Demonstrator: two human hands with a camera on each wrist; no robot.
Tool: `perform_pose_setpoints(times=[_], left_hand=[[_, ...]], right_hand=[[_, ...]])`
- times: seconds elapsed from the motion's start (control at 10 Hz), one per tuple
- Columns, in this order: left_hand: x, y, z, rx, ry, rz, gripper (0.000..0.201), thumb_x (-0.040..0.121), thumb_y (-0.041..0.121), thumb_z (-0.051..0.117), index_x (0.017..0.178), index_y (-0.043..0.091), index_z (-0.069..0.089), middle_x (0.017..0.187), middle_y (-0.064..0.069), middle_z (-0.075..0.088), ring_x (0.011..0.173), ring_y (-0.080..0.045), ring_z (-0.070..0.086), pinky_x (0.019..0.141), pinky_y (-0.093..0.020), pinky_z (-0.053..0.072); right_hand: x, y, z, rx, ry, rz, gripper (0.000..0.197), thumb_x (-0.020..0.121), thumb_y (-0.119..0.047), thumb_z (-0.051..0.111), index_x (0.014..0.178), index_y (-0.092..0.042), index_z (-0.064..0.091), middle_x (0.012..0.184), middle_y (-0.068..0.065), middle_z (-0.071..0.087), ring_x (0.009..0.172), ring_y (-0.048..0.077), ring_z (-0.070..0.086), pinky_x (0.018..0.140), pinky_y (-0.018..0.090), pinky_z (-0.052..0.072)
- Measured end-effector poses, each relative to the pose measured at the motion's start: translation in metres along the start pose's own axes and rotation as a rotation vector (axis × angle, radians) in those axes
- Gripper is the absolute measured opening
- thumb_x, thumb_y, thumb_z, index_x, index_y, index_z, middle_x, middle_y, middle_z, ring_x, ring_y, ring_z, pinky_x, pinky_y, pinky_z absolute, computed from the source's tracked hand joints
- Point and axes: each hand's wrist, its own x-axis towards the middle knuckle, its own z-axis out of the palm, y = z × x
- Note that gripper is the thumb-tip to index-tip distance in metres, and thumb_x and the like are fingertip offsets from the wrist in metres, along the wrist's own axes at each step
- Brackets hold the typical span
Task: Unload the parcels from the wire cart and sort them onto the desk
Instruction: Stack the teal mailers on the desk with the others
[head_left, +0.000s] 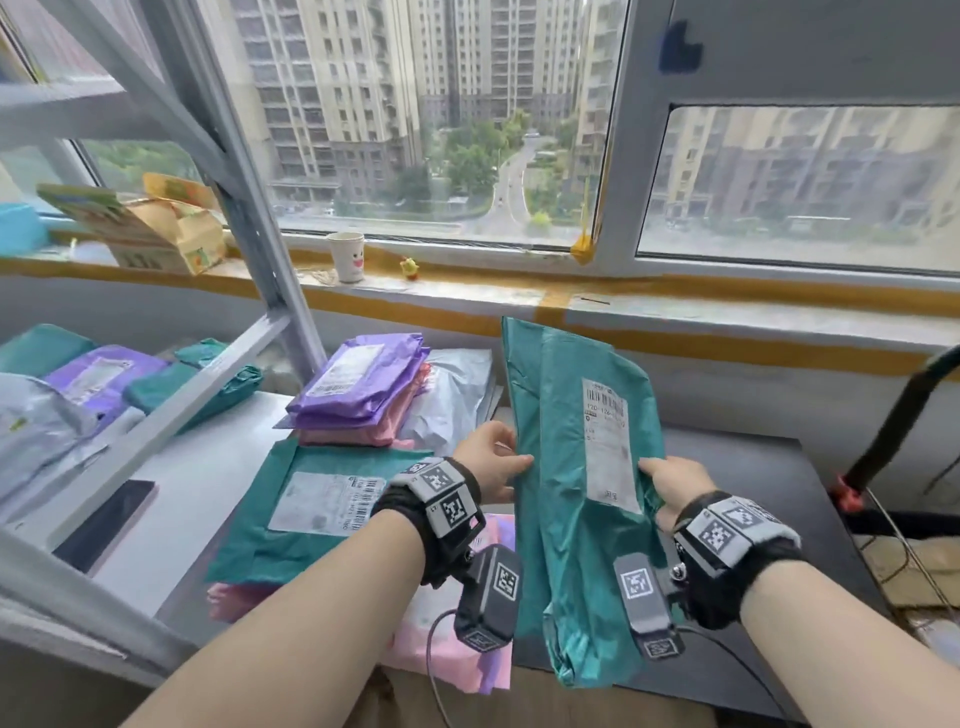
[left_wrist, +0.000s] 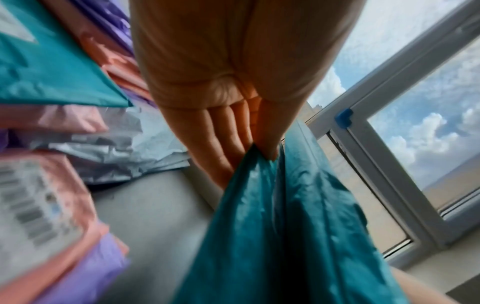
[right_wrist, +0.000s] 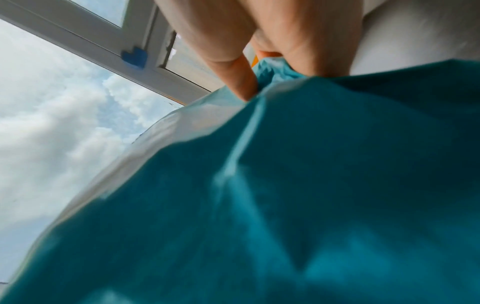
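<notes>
I hold a long teal parcel (head_left: 566, 457) with a white shipping label upright in front of me, above the desk. My left hand (head_left: 493, 460) pinches its left edge, thumb on the front. My right hand (head_left: 670, 480) grips its right edge beside the label. In the left wrist view my left hand (left_wrist: 262, 152) pinches the teal parcel (left_wrist: 285, 226) between fingers and thumb. The right wrist view is filled by the teal parcel (right_wrist: 285, 195), with my right hand (right_wrist: 280, 82) clamped on its edge. A second teal parcel (head_left: 291, 514) lies flat on the white desk (head_left: 171, 499).
A stack of purple and pink parcels (head_left: 358, 389) sits behind the flat teal one, with a grey parcel (head_left: 457, 395) beside it. More pink and purple parcels (head_left: 452, 644) lie near me. A metal shelf (head_left: 156, 410) on the left holds more parcels. A phone (head_left: 106, 525) lies on the desk. A dark surface (head_left: 727, 493) lies right.
</notes>
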Motion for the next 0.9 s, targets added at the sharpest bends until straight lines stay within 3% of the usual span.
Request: perform_pose_setpoints(times=[0.1,0.2,0.3,0.4,0.5,0.7,0.8,0.9], left_hand=[[0.017,0.003,-0.005,0.117,0.053,-0.017,0.011,0.092,0.005,0.056,0.087,0.011,0.049,0.077,-0.003,0.053,0.062,-0.012,0.056,0.064,-0.032,0.056],[0.033,0.010,-0.011,0.320,0.123,-0.052,0.027,0.097,0.028,0.047,0.108,0.007,0.059,0.083,-0.005,0.058,0.067,-0.013,0.056,0.059,-0.023,0.048],[0.053,0.024,-0.016,0.468,0.072,-0.156,0.058,0.093,0.055,0.041,0.116,0.005,0.059,0.099,-0.008,0.059,0.087,-0.022,0.057,0.066,-0.025,0.046],[0.073,0.032,-0.018,0.735,0.007,-0.139,0.048,0.088,0.052,0.055,0.118,0.014,0.059,0.103,0.001,0.059,0.090,-0.015,0.056,0.076,-0.022,0.044],[0.093,0.036,-0.018,0.785,-0.018,-0.151,0.038,0.089,0.038,0.060,0.119,0.015,0.058,0.107,0.001,0.062,0.093,-0.015,0.058,0.081,-0.021,0.044],[0.145,0.033,-0.017,0.777,0.037,-0.173,0.041,0.086,0.024,0.065,0.123,0.011,0.053,0.121,-0.006,0.062,0.106,-0.024,0.062,0.091,-0.031,0.051],[0.163,0.025,-0.018,0.873,0.067,-0.208,0.049,0.087,0.022,0.063,0.130,0.007,0.046,0.129,-0.010,0.056,0.114,-0.026,0.056,0.094,-0.031,0.047],[0.169,0.007,-0.020,1.055,0.045,-0.278,0.054,0.088,0.028,0.063,0.133,0.003,0.044,0.134,-0.015,0.052,0.122,-0.030,0.051,0.101,-0.035,0.041]], right_hand=[[0.016,-0.007,0.012,-0.043,-0.094,-0.021,0.012,0.092,-0.015,0.053,0.090,-0.005,0.061,0.121,0.023,0.059,0.106,0.036,0.059,0.100,0.051,0.045],[0.037,-0.014,0.022,-0.051,-0.132,-0.010,0.012,0.092,-0.015,0.054,0.083,-0.010,0.059,0.125,0.026,0.057,0.115,0.040,0.056,0.100,0.049,0.045],[0.051,-0.026,0.036,-0.114,-0.153,0.007,0.022,0.093,-0.016,0.054,0.071,-0.016,0.051,0.123,0.024,0.059,0.114,0.038,0.057,0.097,0.045,0.047],[0.076,-0.027,0.046,-0.123,-0.207,0.014,0.011,0.090,-0.016,0.058,0.080,-0.010,0.060,0.114,0.024,0.063,0.107,0.040,0.061,0.094,0.050,0.049],[0.103,-0.025,0.056,-0.116,-0.225,0.026,0.009,0.086,-0.006,0.061,0.090,0.002,0.061,0.106,0.024,0.066,0.098,0.041,0.064,0.091,0.052,0.050],[0.148,-0.026,0.073,-0.102,-0.200,0.042,0.019,0.081,0.001,0.064,0.071,-0.011,0.054,0.106,0.022,0.066,0.095,0.039,0.065,0.088,0.052,0.052],[0.168,-0.018,0.088,-0.178,-0.233,0.050,0.010,0.078,0.001,0.066,0.083,-0.002,0.059,0.108,0.020,0.066,0.096,0.038,0.065,0.089,0.049,0.052],[0.178,-0.001,0.103,-0.364,-0.296,0.132,0.030,0.078,-0.003,0.065,0.107,0.004,0.058,0.111,0.016,0.064,0.102,0.036,0.063,0.091,0.043,0.052]])
